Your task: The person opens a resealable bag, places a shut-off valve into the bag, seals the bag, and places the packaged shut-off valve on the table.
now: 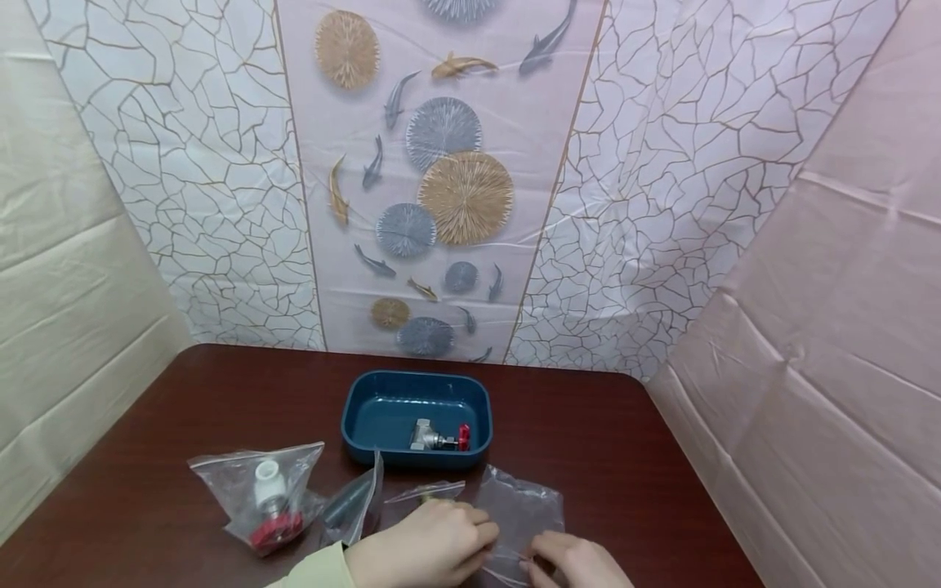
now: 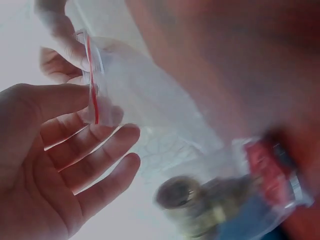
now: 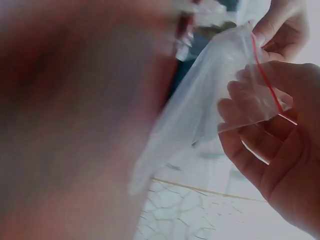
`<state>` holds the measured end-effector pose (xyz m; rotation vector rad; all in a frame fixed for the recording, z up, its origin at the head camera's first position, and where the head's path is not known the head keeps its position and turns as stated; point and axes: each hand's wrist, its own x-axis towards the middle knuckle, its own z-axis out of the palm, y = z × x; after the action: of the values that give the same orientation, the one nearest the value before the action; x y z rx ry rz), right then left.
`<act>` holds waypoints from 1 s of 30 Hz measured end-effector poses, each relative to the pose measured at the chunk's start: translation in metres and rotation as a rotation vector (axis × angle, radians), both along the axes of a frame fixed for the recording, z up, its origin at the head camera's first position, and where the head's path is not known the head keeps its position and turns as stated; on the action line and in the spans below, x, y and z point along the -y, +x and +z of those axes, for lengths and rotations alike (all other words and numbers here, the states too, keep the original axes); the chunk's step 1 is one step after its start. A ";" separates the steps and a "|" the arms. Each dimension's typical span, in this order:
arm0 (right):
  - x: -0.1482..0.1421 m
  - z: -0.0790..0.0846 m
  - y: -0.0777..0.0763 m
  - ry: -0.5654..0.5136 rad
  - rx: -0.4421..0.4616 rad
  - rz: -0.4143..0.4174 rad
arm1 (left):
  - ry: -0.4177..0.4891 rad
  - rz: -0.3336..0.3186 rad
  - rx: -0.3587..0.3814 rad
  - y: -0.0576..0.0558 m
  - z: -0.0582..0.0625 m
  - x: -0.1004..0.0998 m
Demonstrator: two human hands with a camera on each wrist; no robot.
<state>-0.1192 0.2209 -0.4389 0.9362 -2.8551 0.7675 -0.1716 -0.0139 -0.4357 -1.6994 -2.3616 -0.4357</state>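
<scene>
A clear zip-lock bag (image 1: 518, 508) with a red seal line is stretched between my two hands at the table's front. My left hand (image 1: 432, 542) pinches one end of its mouth between thumb and index finger, the other fingers spread loosely in the left wrist view. My right hand (image 1: 577, 562) pinches the opposite end of the mouth. No contents show inside this bag (image 3: 200, 95). Just beyond the left hand lies another bag holding a brass valve (image 2: 210, 202) with a red handle; the hand partly hides it in the head view.
Behind the hands stands a blue tray (image 1: 371, 459) with a silver valve (image 1: 425, 436) with a red handwheel inside. To the left lie a bagged white valve (image 1: 269, 490) with a red handle and a bag with a dark grey piece (image 1: 345, 502). Patterned cloth (image 1: 412, 163) hangs behind the table.
</scene>
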 end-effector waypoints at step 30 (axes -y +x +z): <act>0.007 0.030 -0.005 0.132 -0.711 0.028 | 0.159 0.147 0.016 -0.015 0.036 -0.009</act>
<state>-0.1246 0.2137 -0.4086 1.0069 -2.2796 0.1772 -0.1869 -0.0045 -0.3997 -1.4477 -2.3724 -0.5949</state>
